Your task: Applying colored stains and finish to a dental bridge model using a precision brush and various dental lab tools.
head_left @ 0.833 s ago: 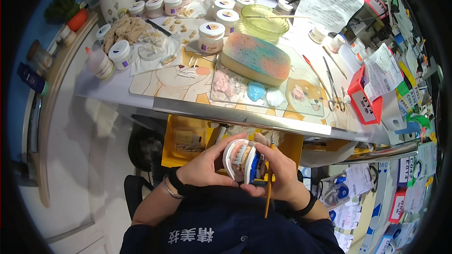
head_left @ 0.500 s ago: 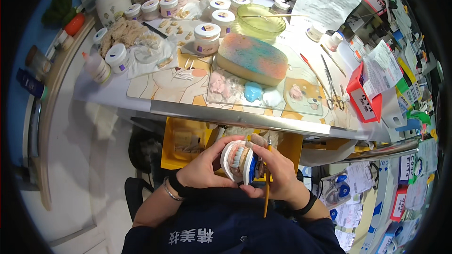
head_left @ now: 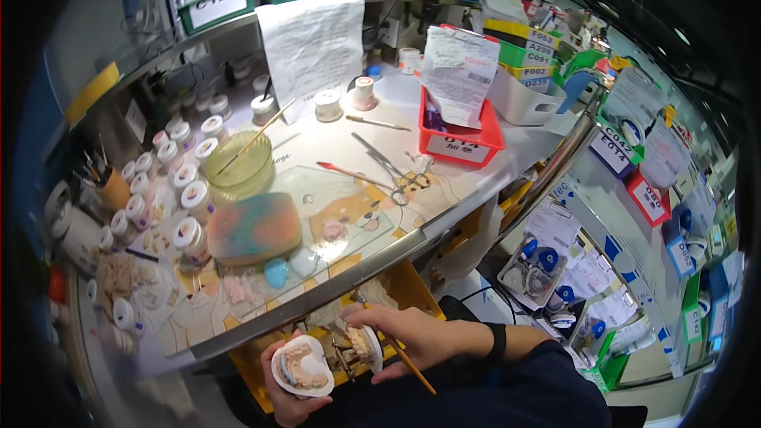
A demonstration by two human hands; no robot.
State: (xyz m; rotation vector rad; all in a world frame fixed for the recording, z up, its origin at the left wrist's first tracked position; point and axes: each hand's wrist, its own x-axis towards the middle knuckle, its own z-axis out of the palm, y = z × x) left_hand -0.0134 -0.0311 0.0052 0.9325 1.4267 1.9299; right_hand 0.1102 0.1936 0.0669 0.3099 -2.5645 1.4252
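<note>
My left hand [head_left: 277, 406] is closed around one half of a dental plaster model [head_left: 316, 366], a white base with a pinkish arch and some pale bluish teeth. The other half [head_left: 365, 346], with its row of teeth, is gripped in my right hand [head_left: 424, 338]. Metal hinge parts of an articulator [head_left: 341, 355] show between the halves, which stand spread apart. A brush with a yellow-brown handle [head_left: 412, 368] is also held in my right hand, slanting down past the fingers. Both hands are over an open yellow drawer [head_left: 408, 293], below the bench edge.
On the bench are a multicoloured sponge [head_left: 254, 230], a yellow-green glass bowl [head_left: 238, 165] with a brush across it, scissors [head_left: 388, 166], and several white-lidded jars [head_left: 190, 238]. A red bin [head_left: 460, 147] holds papers. More labelled bins and models [head_left: 535, 265] stand at right.
The model has opened: its halves were close together and now stand apart, one inner face showing. My view has swung right, so the bench appears further left and tilted. The brush stays in my right hand.
</note>
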